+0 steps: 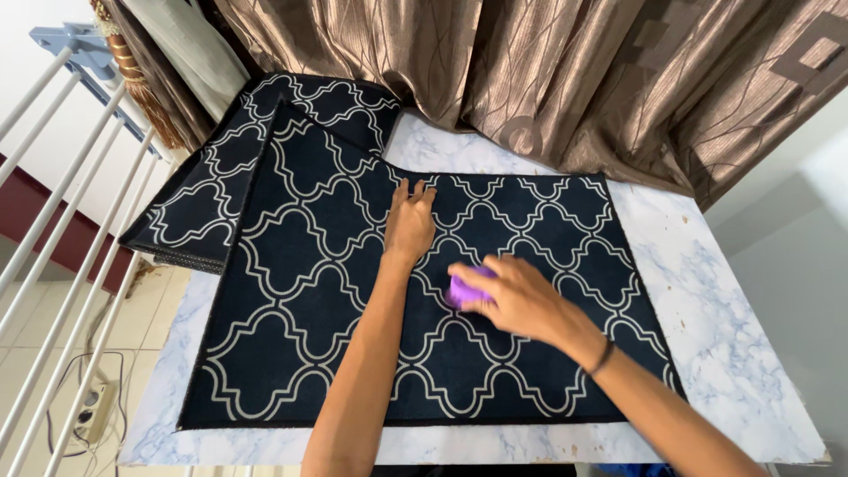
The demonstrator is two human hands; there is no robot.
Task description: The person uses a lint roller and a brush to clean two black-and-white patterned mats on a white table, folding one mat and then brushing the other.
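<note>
Left hand (410, 223) flat on dark patterned mat (300, 291); right hand (517, 299) grips purple object (465, 288).

My left hand (410, 225) lies flat at the centre of the frame, palm down, fingers together and pointing up. My right hand (517, 296), just lower right, curls closed, its forearm slanting from the lower right corner.

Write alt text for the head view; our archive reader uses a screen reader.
A right hand holds a small purple object on a dark patterned mat while the left hand presses flat beside it. The mat lies on a marble-look table below brown curtains.
</note>
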